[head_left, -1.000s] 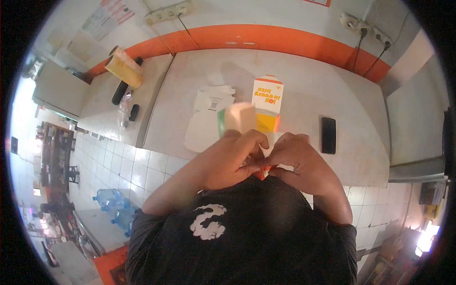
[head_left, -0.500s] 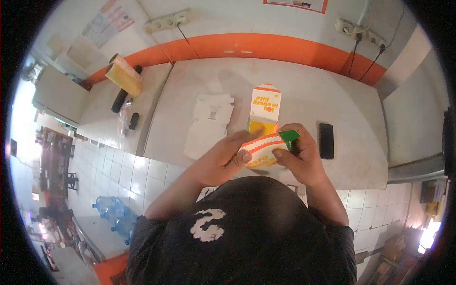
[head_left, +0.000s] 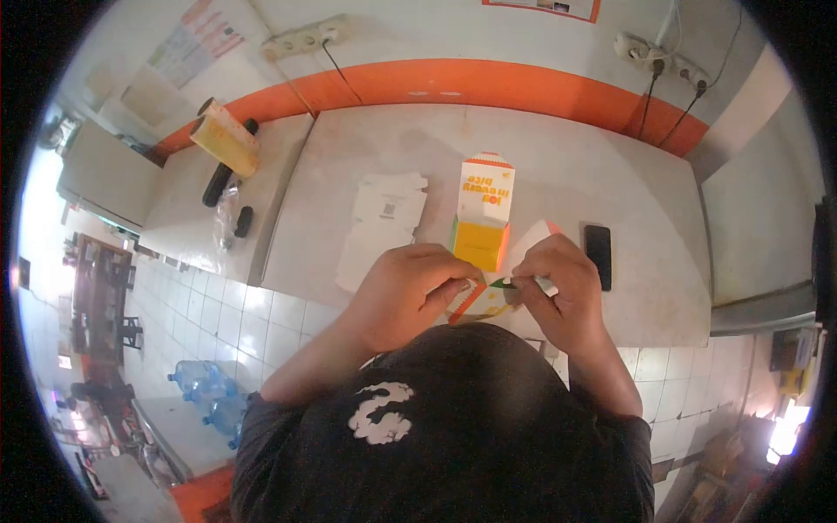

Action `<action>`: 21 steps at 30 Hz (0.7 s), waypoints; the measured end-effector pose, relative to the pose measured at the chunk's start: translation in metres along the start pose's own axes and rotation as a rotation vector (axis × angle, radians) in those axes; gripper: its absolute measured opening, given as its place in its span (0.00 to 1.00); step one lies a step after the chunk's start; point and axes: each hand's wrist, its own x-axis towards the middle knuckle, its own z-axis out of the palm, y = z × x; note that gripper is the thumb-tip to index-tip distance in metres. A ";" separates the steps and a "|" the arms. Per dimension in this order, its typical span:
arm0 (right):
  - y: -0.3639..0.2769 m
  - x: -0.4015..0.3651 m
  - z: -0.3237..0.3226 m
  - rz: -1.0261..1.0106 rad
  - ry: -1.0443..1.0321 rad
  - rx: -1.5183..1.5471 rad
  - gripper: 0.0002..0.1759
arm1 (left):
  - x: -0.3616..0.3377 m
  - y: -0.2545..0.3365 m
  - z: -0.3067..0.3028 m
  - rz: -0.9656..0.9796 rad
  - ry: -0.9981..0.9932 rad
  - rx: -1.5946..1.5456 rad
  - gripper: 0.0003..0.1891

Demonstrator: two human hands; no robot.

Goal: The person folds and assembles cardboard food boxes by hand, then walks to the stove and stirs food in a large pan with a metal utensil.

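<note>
A printed cardboard box (head_left: 482, 225) with a yellow inside lies on the grey table, its lettered lid flap raised toward the wall. Just below it, near my body, both hands pinch the edges of a second piece of printed card (head_left: 488, 302) in white, orange, green and yellow. My left hand (head_left: 418, 288) has its fingertips closed on the card's left part. My right hand (head_left: 561, 283) grips the right part, where a pinkish-white flap (head_left: 536, 234) sticks up behind the fingers. The fingers partly hide the card.
Flat white cardboard (head_left: 381, 228) lies left of the box on the table (head_left: 349, 144). A black phone (head_left: 598, 257) lies to the right. Yellowish rolls (head_left: 225, 144) and dark objects are on the left side table; blue water bottles (head_left: 207, 394) stand lower left.
The held card has turned and come closer to my body, and its flap now points up beside my right hand. The yellow inside of the box behind is uncovered.
</note>
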 end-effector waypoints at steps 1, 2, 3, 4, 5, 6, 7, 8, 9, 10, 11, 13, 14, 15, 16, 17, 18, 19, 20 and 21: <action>-0.001 0.002 -0.001 -0.043 0.010 -0.022 0.12 | 0.002 0.000 -0.001 0.029 0.002 -0.022 0.14; -0.001 0.003 -0.002 -0.087 0.020 -0.043 0.12 | 0.003 0.002 -0.002 0.058 0.005 -0.044 0.14; 0.000 0.004 -0.002 -0.129 0.047 -0.007 0.12 | 0.004 0.003 -0.003 0.087 0.008 -0.065 0.13; 0.001 0.005 -0.002 -0.171 0.074 0.030 0.13 | 0.003 0.008 -0.003 0.022 0.024 -0.167 0.12; 0.001 0.006 -0.001 -0.213 0.101 0.066 0.13 | 0.001 0.014 -0.001 -0.045 0.039 -0.270 0.12; 0.001 0.007 -0.001 -0.233 0.090 0.083 0.13 | 0.000 0.018 0.001 -0.111 0.056 -0.372 0.11; 0.000 0.009 -0.001 -0.253 0.080 0.100 0.13 | 0.000 0.018 0.003 -0.096 0.052 -0.398 0.10; -0.001 0.009 0.000 -0.273 0.069 0.117 0.13 | -0.001 0.018 0.005 -0.081 0.049 -0.423 0.10; -0.001 0.009 0.002 -0.276 0.068 0.112 0.13 | -0.001 0.017 0.006 -0.065 0.045 -0.448 0.10; -0.002 0.008 0.004 -0.278 0.066 0.108 0.13 | -0.002 0.018 0.008 -0.075 0.051 -0.477 0.09; -0.002 0.007 0.005 -0.280 0.064 0.104 0.14 | -0.002 0.018 0.010 -0.085 0.057 -0.505 0.09; -0.001 0.008 0.004 -0.266 0.042 0.115 0.13 | -0.002 0.019 0.010 -0.077 0.056 -0.506 0.10; 0.000 0.008 0.003 -0.260 0.032 0.120 0.13 | -0.002 0.020 0.009 -0.060 0.048 -0.479 0.10; 0.001 0.008 0.003 -0.229 -0.018 0.147 0.13 | -0.002 0.020 0.008 -0.044 0.038 -0.453 0.10; 0.002 0.007 0.002 -0.197 -0.069 0.173 0.14 | -0.003 0.019 0.009 -0.081 0.031 -0.491 0.10; 0.003 0.006 0.002 -0.165 -0.118 0.197 0.15 | -0.004 0.017 0.011 -0.116 0.024 -0.529 0.09; 0.004 0.003 0.002 0.032 -0.215 0.391 0.16 | -0.005 0.015 0.012 -0.151 0.016 -0.566 0.09; 0.003 -0.002 0.002 0.231 -0.309 0.582 0.16 | -0.005 0.014 0.011 -0.079 -0.071 -0.471 0.10; 0.004 -0.006 0.003 0.434 -0.402 0.771 0.17 | -0.004 0.011 0.008 -0.006 -0.159 -0.376 0.11; 0.007 -0.009 0.007 0.431 -0.430 0.798 0.17 | -0.003 0.010 0.007 0.066 -0.244 -0.280 0.12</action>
